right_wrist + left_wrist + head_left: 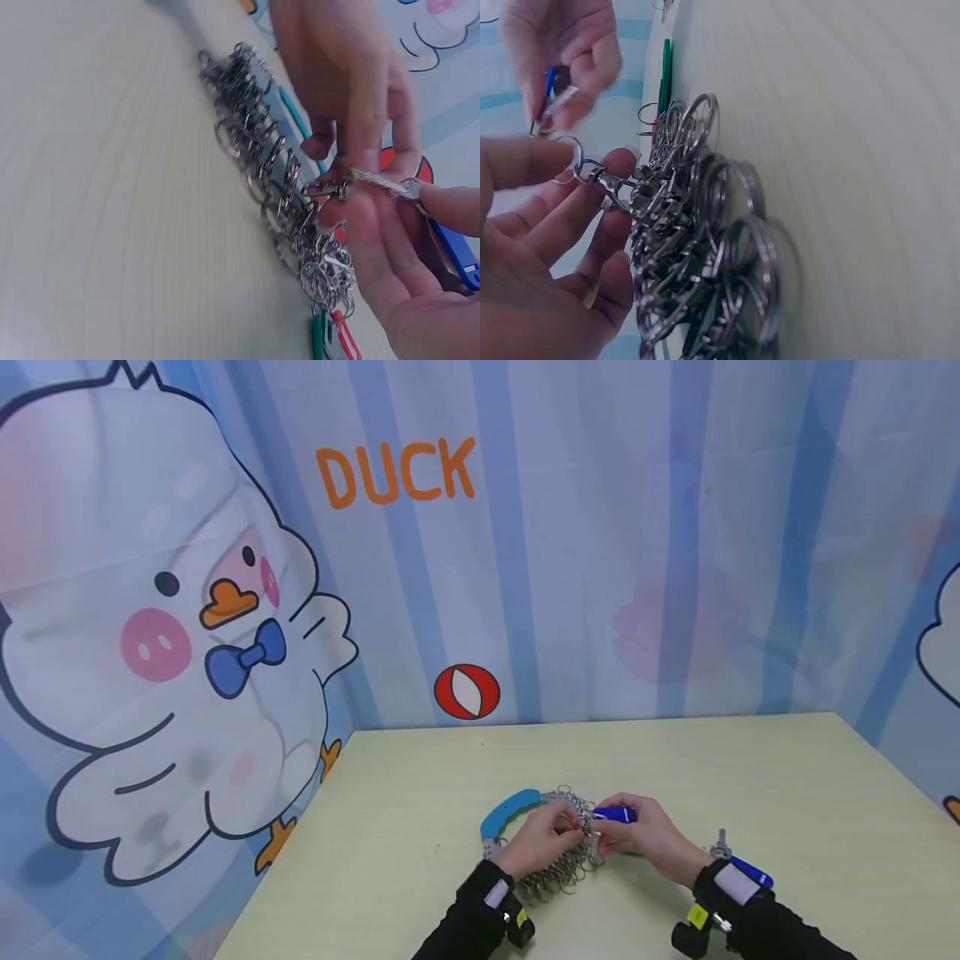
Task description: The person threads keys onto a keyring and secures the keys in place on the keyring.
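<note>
A big loop with a light-blue handle [510, 812] carries a dense bunch of metal swivel clasps with split rings [551, 881]. My left hand [542, 839] is at its near side and pinches one split ring [577, 156], whose swivel clasp [609, 182] hangs from the bunch. Opposite it, my right hand [656, 837] pinches a silver key [382, 182] with a blue key tag [617, 814] on it. In the right wrist view the key's blade lies near the left fingertips; whether it touches the ring is hard to tell.
Another key [721, 845] with a blue tag [752, 872] lies on the pale table [405, 877] beside my right wrist. A green tag [319, 337] and a red tag [346, 336] hang at the bunch's end. A printed curtain [585, 568] stands behind the table.
</note>
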`<action>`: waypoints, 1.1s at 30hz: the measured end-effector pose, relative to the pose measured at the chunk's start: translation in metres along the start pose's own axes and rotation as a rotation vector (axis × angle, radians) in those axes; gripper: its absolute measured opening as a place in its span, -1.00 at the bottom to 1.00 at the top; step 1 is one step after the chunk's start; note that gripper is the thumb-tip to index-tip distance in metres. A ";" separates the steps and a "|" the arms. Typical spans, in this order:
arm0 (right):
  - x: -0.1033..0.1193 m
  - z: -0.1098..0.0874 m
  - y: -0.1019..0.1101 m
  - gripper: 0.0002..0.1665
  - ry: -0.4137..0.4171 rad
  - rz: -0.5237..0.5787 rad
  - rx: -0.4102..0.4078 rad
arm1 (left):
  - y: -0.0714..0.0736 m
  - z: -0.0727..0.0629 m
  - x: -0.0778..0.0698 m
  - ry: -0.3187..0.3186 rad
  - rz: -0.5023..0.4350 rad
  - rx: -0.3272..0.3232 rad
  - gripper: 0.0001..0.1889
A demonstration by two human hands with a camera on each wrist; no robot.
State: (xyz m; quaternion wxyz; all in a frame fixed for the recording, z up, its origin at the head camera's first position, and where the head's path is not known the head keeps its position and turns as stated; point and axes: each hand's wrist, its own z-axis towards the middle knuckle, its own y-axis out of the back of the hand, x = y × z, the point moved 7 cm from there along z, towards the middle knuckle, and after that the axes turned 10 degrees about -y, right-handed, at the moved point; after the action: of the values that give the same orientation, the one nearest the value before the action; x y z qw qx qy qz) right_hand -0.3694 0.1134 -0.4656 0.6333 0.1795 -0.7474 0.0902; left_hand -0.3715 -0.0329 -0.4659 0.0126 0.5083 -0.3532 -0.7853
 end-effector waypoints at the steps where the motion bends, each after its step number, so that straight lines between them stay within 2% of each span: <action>1: -0.001 0.000 0.000 -0.46 -0.017 0.026 -0.005 | -0.001 0.000 0.000 0.004 -0.013 0.012 -0.85; 4: -0.003 0.002 0.002 -0.44 -0.053 0.054 -0.060 | -0.002 0.001 0.000 0.015 -0.025 0.025 -0.70; 7: -0.006 0.003 0.008 -0.47 -0.087 0.048 -0.141 | -0.001 0.001 0.000 0.009 -0.004 0.010 -0.65; 20: -0.014 0.003 0.019 -0.66 -0.108 -0.010 -0.256 | -0.004 0.001 0.002 -0.009 0.004 -0.012 -0.69; 33: -0.017 0.003 0.022 -0.65 -0.139 -0.123 -0.321 | -0.004 0.002 0.001 -0.014 -0.016 -0.011 -0.70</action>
State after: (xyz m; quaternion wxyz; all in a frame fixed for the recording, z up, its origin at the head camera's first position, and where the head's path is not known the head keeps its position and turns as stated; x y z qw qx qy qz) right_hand -0.3785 0.1352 -0.4804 0.6048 0.1272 -0.7819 -0.0815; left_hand -0.3722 -0.0296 -0.4687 0.0067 0.5055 -0.3451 -0.7908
